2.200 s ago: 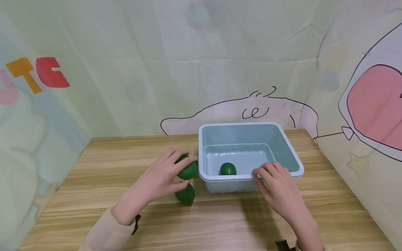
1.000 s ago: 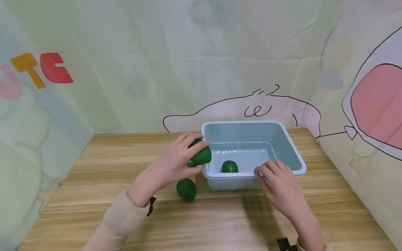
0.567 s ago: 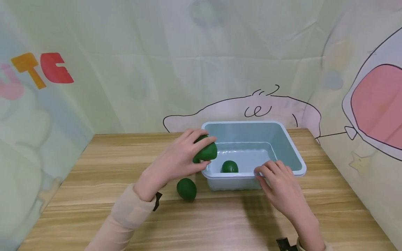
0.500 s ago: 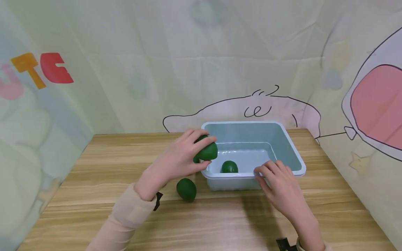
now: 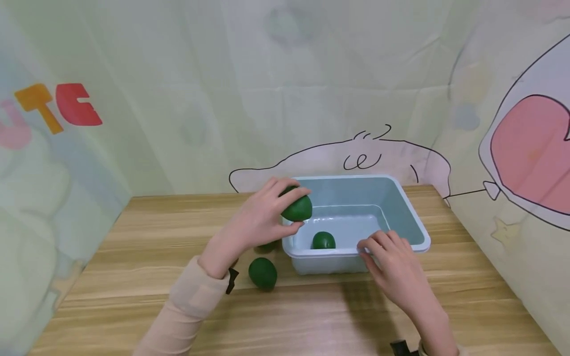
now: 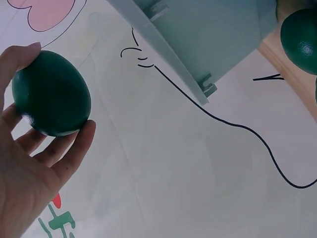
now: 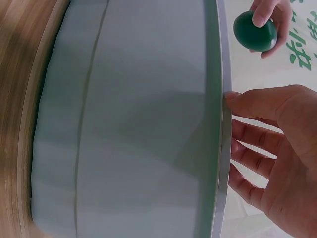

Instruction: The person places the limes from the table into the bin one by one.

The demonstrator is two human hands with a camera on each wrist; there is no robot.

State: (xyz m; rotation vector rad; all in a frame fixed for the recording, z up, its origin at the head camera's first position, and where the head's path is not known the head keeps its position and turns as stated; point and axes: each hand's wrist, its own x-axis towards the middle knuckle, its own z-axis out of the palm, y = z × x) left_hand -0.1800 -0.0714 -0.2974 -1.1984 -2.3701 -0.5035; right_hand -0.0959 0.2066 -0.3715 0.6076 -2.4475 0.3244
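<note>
My left hand (image 5: 260, 217) holds a dark green, smooth, egg-shaped fruit (image 5: 297, 206) between thumb and fingers, raised at the left rim of a light blue plastic bin (image 5: 327, 264). In the left wrist view, that fruit (image 6: 52, 93) sits apart from the bin's wall. One similar green fruit (image 5: 324, 241) lies inside the bin, its lower part hidden by the front rim. Left of the bin another green fruit (image 5: 262, 273) rests on the table, with one more (image 5: 267, 247) mostly covered by my left hand. My right hand (image 5: 396, 269) pinches the bin's front rim (image 7: 225, 134).
The wood-grain table (image 5: 178, 316) carries the bin toward its back right. A printed cloth backdrop (image 5: 200, 99) stands behind the table and along both sides.
My left hand has lifted the fruit from beside the bin, up and rightward to the left rim. A partly covered fruit now shows under that hand. My right hand stays on the front rim.
</note>
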